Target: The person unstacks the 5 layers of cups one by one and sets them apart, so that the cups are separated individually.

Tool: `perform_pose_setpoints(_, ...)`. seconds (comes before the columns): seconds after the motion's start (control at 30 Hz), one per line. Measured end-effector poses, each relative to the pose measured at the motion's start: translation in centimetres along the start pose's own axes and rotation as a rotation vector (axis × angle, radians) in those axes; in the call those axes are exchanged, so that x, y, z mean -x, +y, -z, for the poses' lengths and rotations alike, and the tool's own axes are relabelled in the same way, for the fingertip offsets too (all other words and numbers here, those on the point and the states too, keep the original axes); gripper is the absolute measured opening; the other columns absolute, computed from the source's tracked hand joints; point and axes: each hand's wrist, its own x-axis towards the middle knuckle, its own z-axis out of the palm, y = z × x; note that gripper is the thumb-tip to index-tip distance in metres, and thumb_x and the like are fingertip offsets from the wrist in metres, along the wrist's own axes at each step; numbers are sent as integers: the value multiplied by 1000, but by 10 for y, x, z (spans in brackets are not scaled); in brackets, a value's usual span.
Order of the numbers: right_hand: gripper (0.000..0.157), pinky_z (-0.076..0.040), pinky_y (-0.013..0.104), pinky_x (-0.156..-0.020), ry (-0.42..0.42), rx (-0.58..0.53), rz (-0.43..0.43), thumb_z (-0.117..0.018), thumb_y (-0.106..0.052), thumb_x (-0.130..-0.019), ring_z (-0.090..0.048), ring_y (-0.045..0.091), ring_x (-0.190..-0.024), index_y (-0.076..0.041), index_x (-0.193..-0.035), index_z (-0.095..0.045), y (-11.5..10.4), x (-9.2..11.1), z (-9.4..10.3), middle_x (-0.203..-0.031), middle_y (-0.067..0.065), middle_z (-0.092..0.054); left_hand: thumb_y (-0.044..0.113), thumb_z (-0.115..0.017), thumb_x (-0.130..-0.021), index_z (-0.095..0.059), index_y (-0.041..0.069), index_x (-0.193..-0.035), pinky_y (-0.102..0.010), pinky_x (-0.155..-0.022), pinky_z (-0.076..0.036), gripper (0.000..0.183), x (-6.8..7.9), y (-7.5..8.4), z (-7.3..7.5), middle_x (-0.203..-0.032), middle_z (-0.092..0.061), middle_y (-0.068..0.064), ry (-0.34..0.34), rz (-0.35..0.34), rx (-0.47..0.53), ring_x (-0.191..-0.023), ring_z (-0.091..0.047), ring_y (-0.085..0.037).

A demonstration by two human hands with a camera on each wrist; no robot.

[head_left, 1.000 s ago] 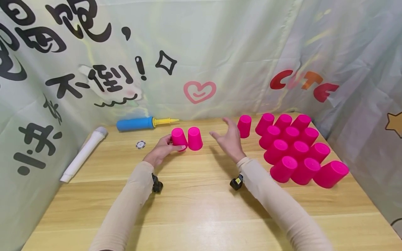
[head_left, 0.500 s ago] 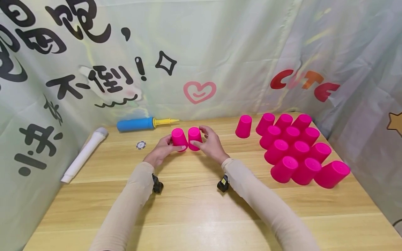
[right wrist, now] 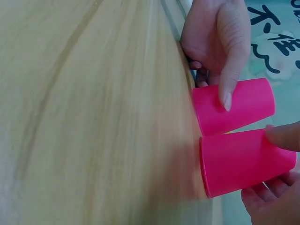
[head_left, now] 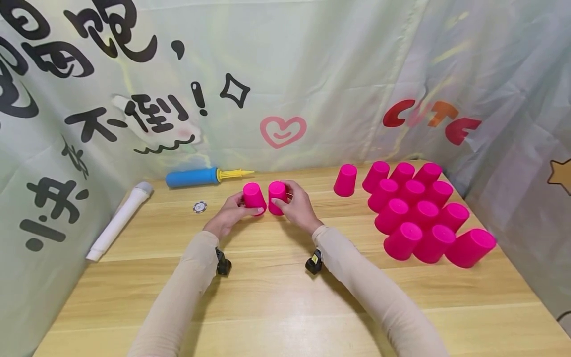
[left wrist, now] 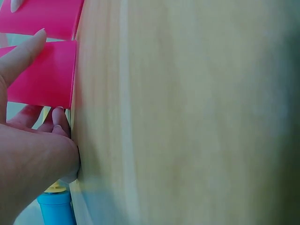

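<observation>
Two pink plastic cups stand upside down, side by side, near the middle of the wooden table. My left hand (head_left: 227, 216) holds the left cup (head_left: 253, 195), thumb on its near side and fingers around its left. Around the right cup (head_left: 276, 191), my right hand (head_left: 301, 208) has its thumb in front and its fingers on the right side. In the right wrist view the right cup (right wrist: 239, 164) sits close beside the left cup (right wrist: 251, 101) at the rim. The left wrist view shows the left thumb lying across its pink cup (left wrist: 42, 79).
One pink cup (head_left: 345, 180) stands alone to the right, beside several more upside-down cups (head_left: 410, 213) in rows. A blue and yellow hand pump (head_left: 193, 177), a poker chip (head_left: 199, 207) and a white tube (head_left: 119, 221) lie on the left. A printed curtain (head_left: 339, 74) hangs behind.
My right hand has moved left from beside the lone cup and now grips the right cup of the pair. The lone cup was touched or near that hand before. My left hand keeps its hold.
</observation>
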Motion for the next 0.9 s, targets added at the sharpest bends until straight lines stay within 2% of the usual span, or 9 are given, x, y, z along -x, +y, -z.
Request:
perform_pose_setpoints(0.3,52,-47,43,-107,22,-7,6,-75,0,-90,-58,34,-125,5,-136,-52,-9,14,22,-131,22,-60,18,-84,-85,-48,12,-149,-49,-116,-33,74,0,-1,1,-146,-52,-9,-6,9,-4,-134,-46,-30)
perform_pose_setpoints(0.6,54,-46,46,-108,118,-24,-18,-75,2,-89,-57,37,-125,7,-137,-51,-12,33,61,-134,24,-58,16,-83,-85,-46,13,-151,-47,-117,-32,75,0,1,0,-149,-50,-10,-4,6,-4,-136,-45,-30)
perform_pose_setpoints(0.9,57,-44,45,-110,249,55,-152,-73,-5,-92,-54,37,-125,5,-141,-46,-2,46,100,-135,24,-55,13,-82,-86,-47,13,-149,-46,-117,-34,72,-1,0,0,-147,-51,-10,-4,2,11,-134,-46,-30)
